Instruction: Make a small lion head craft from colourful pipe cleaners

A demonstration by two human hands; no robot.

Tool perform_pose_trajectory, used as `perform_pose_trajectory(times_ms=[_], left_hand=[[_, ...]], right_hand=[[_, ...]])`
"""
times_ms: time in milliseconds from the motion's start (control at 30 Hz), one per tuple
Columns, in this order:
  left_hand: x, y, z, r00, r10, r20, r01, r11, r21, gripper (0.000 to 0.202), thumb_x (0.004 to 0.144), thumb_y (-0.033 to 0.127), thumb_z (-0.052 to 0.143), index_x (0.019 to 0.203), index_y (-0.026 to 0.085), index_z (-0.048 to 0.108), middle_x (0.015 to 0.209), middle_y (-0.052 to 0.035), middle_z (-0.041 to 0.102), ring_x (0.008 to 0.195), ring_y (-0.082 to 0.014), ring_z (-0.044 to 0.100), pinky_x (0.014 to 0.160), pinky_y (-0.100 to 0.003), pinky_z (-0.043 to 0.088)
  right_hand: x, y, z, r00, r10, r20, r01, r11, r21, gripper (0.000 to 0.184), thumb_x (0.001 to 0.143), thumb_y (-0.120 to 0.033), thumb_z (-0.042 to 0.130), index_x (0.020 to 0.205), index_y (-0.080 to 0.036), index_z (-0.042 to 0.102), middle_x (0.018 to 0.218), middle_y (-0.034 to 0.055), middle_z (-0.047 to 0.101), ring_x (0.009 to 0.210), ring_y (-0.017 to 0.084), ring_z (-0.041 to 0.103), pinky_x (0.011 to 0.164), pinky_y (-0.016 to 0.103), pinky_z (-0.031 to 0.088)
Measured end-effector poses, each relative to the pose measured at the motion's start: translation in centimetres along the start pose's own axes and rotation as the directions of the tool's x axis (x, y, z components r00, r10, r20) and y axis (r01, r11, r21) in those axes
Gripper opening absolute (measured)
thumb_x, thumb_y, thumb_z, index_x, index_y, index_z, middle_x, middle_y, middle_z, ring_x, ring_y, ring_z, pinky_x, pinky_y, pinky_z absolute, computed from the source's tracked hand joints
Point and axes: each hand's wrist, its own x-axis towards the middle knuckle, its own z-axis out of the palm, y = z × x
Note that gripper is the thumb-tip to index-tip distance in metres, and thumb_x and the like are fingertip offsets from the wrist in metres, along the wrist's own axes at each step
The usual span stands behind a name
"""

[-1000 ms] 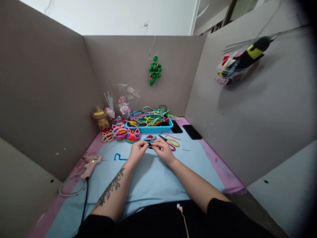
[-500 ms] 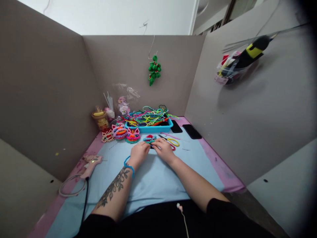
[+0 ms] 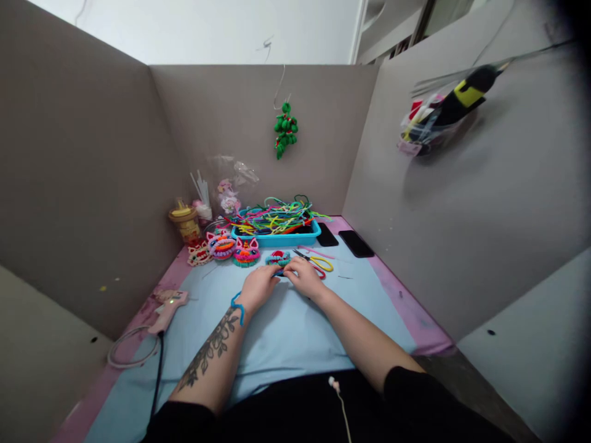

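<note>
My left hand (image 3: 259, 287) and my right hand (image 3: 303, 277) meet over the light blue mat (image 3: 277, 332). Both have their fingers pinched on a small red and teal pipe-cleaner figure (image 3: 278, 258) that rests on the mat just beyond them. A blue pipe cleaner (image 3: 237, 305) curls across my left wrist; it seems to run under my left hand. Right behind my right hand lie scissors with yellow and red handles (image 3: 319, 264).
A blue tray of mixed pipe cleaners (image 3: 276, 224) stands at the back, with finished figures (image 3: 233, 249) to its left. Two dark phones (image 3: 344, 240) lie at the back right. A pink glue gun (image 3: 167, 303) with its cord lies at the left. Grey partition walls surround the table.
The blue pipe cleaner that lay on the mat left of my left hand a second ago now curls over my left wrist. Both hands stayed on the small figure.
</note>
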Motion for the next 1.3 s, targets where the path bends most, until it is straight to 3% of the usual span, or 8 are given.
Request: perform_pose_trajectory(times_ms=[367, 533, 667, 833, 1067, 1300], left_hand=[[0.3, -0.9, 0.5, 0.995, -0.016, -0.100, 0.010, 0.998, -0.068, 0.016, 0.082, 0.020, 0.054, 0.086, 0.019, 0.070, 0.085, -0.0069, 0.069, 0.082, -0.0205, 0.061, 0.078, -0.031, 0.045], [0.3, -0.6, 0.7, 0.987, -0.086, -0.136, 0.045, 0.959, -0.278, 0.016, 0.081, 0.024, 0.055, 0.086, 0.019, 0.070, 0.084, -0.0051, 0.070, 0.077, -0.0179, 0.062, 0.073, -0.027, 0.046], [0.4, -0.5, 1.1, 0.972, -0.203, -0.121, 0.125, 0.875, -0.468, 0.018, 0.079, 0.029, 0.056, 0.083, 0.017, 0.069, 0.079, -0.0046, 0.070, 0.069, -0.0165, 0.062, 0.066, -0.026, 0.048], [0.5, -0.5, 1.4, 0.958, -0.272, -0.095, 0.166, 0.791, -0.589, 0.020, 0.076, 0.030, 0.058, 0.084, 0.015, 0.069, 0.079, -0.0060, 0.070, 0.074, -0.0181, 0.063, 0.067, -0.026, 0.048], [0.6, 0.0, 1.4, 0.945, -0.311, -0.099, 0.185, 0.760, -0.624, 0.018, 0.072, 0.030, 0.060, 0.078, 0.015, 0.069, 0.075, -0.0057, 0.069, 0.071, -0.0175, 0.062, 0.066, -0.026, 0.047], [0.8, 1.1, 1.6, 0.894, -0.428, -0.133, 0.222, 0.680, -0.699, 0.021, 0.070, 0.032, 0.061, 0.075, 0.013, 0.068, 0.066, -0.0034, 0.066, 0.065, -0.0150, 0.060, 0.064, -0.025, 0.047]], right_hand=[[0.2, -0.2, -0.2, 0.996, 0.044, 0.077, -0.048, 0.998, 0.051, 0.014, 0.074, -0.011, 0.054, 0.066, -0.019, 0.063, 0.072, 0.0028, 0.058, 0.075, 0.016, 0.053, 0.074, 0.030, 0.041], [0.5, -0.7, -0.6, 0.977, 0.210, 0.033, -0.211, 0.942, 0.262, 0.012, 0.073, -0.017, 0.056, 0.062, -0.017, 0.061, 0.068, 0.0010, 0.054, 0.067, 0.014, 0.052, 0.065, 0.026, 0.041], [0.5, -0.9, -0.7, 0.961, 0.277, 0.013, -0.263, 0.893, 0.365, 0.012, 0.073, -0.021, 0.057, 0.062, -0.016, 0.061, 0.068, 0.0005, 0.055, 0.068, 0.014, 0.053, 0.066, 0.026, 0.041], [0.5, -0.9, -0.4, 0.958, 0.286, -0.025, -0.251, 0.874, 0.416, 0.013, 0.073, -0.024, 0.058, 0.062, -0.017, 0.060, 0.067, 0.0002, 0.056, 0.068, 0.014, 0.053, 0.067, 0.026, 0.041], [0.2, -1.2, 0.0, 0.953, 0.290, -0.083, -0.232, 0.881, 0.413, 0.014, 0.073, -0.024, 0.057, 0.061, -0.017, 0.059, 0.068, 0.0006, 0.054, 0.068, 0.014, 0.052, 0.059, 0.024, 0.040], [0.3, -2.1, 0.5, 0.924, 0.317, -0.215, -0.202, 0.879, 0.432, 0.016, 0.075, -0.027, 0.056, 0.062, -0.017, 0.059, 0.067, 0.0003, 0.054, 0.067, 0.014, 0.051, 0.066, 0.027, 0.041]])
